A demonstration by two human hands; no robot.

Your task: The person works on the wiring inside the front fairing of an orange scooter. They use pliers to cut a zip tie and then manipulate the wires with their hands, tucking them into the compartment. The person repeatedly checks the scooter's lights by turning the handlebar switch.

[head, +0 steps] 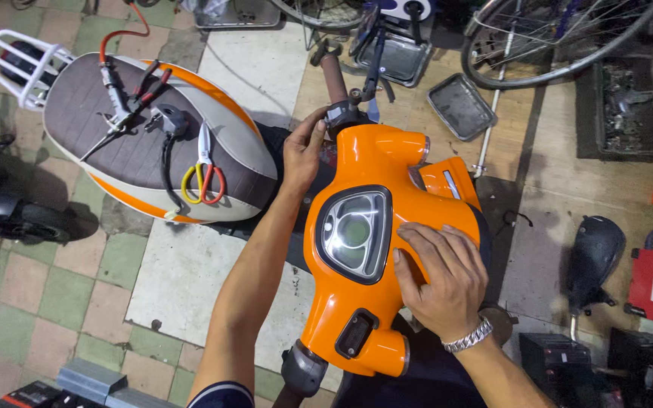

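An orange scooter headlight cover (pixel 372 170) with an oval headlamp (pixel 354 233) fills the middle of the head view. My right hand (pixel 441 273), with a metal watch at the wrist, lies flat on the cover's right side, fingers spread beside the lamp. My left hand (pixel 303 151) reaches to the cover's upper left edge and grips there, next to the handlebar switch block (pixel 339 115). The handlebar grip (pixel 302 369) pokes out at the bottom.
The scooter seat (pixel 130 162) at left carries scissors (pixel 203 177) with yellow and red handles, pliers (pixel 149 85), a screwdriver and a black switch part. Metal trays (pixel 459 106) and bicycle wheels (pixel 546 38) lie at the back. A black fender and red box stand right.
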